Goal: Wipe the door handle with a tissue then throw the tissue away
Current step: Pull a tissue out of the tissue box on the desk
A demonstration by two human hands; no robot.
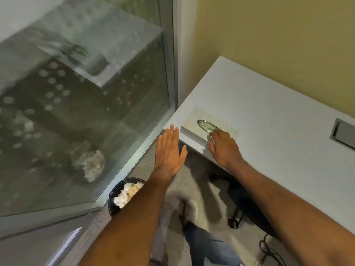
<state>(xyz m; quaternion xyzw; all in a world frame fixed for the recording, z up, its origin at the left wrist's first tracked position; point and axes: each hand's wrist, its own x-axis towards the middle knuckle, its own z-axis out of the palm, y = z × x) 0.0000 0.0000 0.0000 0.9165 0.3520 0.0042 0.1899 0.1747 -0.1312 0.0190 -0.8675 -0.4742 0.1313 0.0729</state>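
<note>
A flat tissue box (194,136) with a pale green pattern and an oval slot (204,124) lies at the near corner of a white desk (269,104). My right hand (224,148) rests on the box with its fingertips at the slot; no tissue shows in it. My left hand (169,150) is held flat with straight fingers just left of the box, over the floor. Below it, a black mesh bin (115,196) holds crumpled white tissues (126,192) and is partly hidden by my left forearm. No door handle is in view.
A glass panel in a metal frame (171,73) fills the left side and reflects the bin. A metal cable hatch (343,133) is set in the desk at the right. Under the desk are a chair's castor (235,222) and black cables (269,252). A yellow wall rises behind.
</note>
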